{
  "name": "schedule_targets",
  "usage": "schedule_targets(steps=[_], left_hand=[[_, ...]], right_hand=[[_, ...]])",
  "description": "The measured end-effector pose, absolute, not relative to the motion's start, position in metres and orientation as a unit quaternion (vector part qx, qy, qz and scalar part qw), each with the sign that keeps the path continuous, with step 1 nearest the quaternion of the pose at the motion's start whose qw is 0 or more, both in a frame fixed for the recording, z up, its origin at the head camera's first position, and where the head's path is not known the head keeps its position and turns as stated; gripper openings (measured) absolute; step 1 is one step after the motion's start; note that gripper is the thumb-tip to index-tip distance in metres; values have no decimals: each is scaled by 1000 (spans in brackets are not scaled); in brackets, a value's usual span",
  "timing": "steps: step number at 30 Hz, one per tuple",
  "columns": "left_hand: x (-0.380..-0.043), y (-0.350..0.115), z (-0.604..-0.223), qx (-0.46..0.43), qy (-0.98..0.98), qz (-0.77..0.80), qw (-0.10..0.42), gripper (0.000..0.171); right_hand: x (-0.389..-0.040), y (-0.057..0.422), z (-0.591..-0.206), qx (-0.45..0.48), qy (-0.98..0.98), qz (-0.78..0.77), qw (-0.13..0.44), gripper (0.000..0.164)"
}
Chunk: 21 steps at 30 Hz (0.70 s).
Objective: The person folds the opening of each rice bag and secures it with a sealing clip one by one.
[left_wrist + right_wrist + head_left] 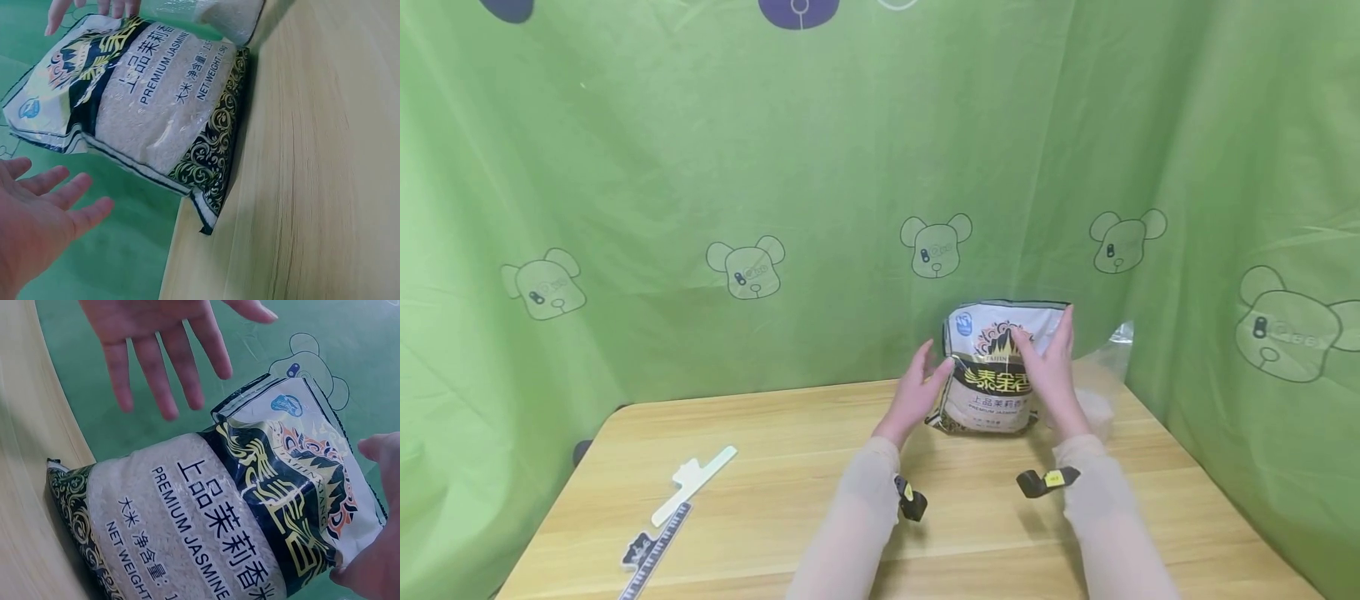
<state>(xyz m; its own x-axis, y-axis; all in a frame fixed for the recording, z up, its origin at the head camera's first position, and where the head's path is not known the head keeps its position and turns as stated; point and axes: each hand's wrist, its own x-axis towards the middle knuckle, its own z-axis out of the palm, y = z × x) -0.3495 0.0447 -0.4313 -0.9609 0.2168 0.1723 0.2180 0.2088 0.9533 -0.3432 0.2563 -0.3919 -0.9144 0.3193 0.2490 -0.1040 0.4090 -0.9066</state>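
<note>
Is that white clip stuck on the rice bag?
No, the white clip lies on the table, well apart from the bag.

"See all of the dark clip (pixel 655 554)?"
"No, cut off by the head view's bottom edge."
"The clear bag (pixel 1102 379)?"
"Partly hidden there behind the right hand (pixel 1052 375) and rice bag (pixel 985 392)."
"Lowest front print (pixel 987 420)?"
"Too small."
</note>
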Motion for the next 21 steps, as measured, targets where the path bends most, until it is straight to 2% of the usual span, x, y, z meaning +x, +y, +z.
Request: schedule_targets(steps=[10, 21], left_hand=[[-358, 60, -424, -146, -758, -634, -30, 72], [-359, 61, -427, -146, -750, -644, -42, 75]], right_hand=[[-349, 254, -392, -86, -774, 598, 190, 97], [-352, 253, -396, -80, -795, 565, 205, 99]])
